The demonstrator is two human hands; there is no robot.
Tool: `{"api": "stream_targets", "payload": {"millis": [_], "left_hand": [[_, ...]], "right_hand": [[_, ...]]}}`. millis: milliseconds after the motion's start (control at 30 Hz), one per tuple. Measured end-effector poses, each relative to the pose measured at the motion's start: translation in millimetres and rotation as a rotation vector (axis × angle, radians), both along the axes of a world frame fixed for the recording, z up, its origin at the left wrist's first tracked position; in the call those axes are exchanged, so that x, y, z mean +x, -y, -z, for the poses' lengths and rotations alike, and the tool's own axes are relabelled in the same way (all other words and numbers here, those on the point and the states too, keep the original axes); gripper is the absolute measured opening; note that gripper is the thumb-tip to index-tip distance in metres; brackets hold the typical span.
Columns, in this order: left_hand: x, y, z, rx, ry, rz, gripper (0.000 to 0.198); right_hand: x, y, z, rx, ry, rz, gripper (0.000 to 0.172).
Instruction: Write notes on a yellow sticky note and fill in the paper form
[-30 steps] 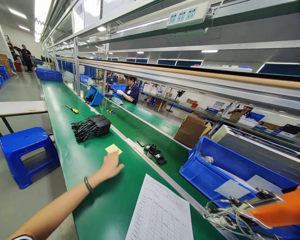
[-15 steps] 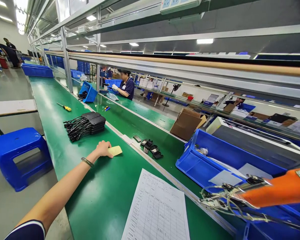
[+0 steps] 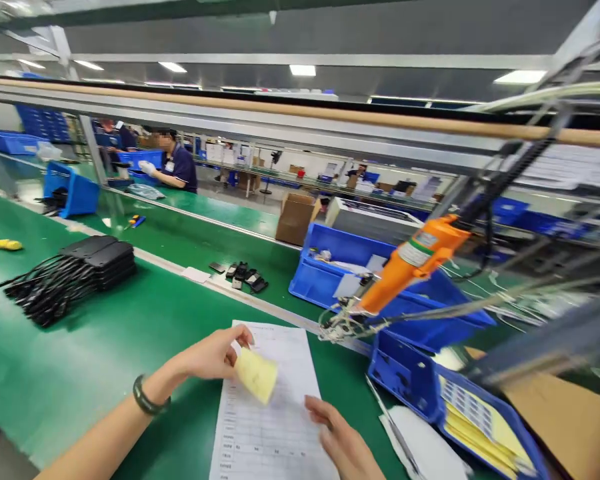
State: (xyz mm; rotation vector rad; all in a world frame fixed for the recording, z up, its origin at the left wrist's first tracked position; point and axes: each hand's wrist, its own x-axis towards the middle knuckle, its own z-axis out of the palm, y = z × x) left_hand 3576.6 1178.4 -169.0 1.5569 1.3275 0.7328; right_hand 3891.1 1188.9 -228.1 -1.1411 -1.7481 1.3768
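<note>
My left hand point(image 3: 211, 355) pinches a small yellow slip of paper point(image 3: 257, 375) and holds it just above a printed white form point(image 3: 275, 427) lying on the green bench point(image 3: 105, 360). My right hand point(image 3: 341, 437) hovers over the form's right edge, fingers loosely spread, holding nothing. A dark bracelet sits on my left wrist.
An orange electric screwdriver point(image 3: 410, 263) hangs on a cable over blue bins point(image 3: 405, 380), one holding yellow slips. A pile of black adapters with cables point(image 3: 75, 270) lies to the left, small black parts point(image 3: 243, 277) on the belt. A co-worker point(image 3: 177, 167) works across the line.
My left hand picked the yellow slip off the bench and carried it right, over the form. My right hand came into view. The camera swung right.
</note>
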Motion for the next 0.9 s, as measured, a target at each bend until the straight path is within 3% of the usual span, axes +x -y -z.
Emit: {"api": "stream_targets", "payload": {"millis": [100,200,433,733,900], "left_hand": [[36,5,-0.7,-0.042,0.102,0.199,0.052],[51,8,7.9,-0.074,0.167,0.262,0.057],[42,10,29.8,-0.122,0.242,0.217,0.078],[48,17,33.4,-0.058,0.200,0.203,0.076],[52,15,36.2,-0.195,0.561,0.019,0.092]], "right_hand": [[-19,1,-24.2,-0.397,-0.278,-0.098,0.062],[-33,3,-27.5,-0.522,-0.424,-0.028,0.062],[-41,3,-18.0,-0.475,-0.496,0.106,0.046],[-44,6,-11.5,-0.503,-0.470,0.152,0.065],[-47,7,-15.3,-0.394,-0.462,0.315,0.074]]}}
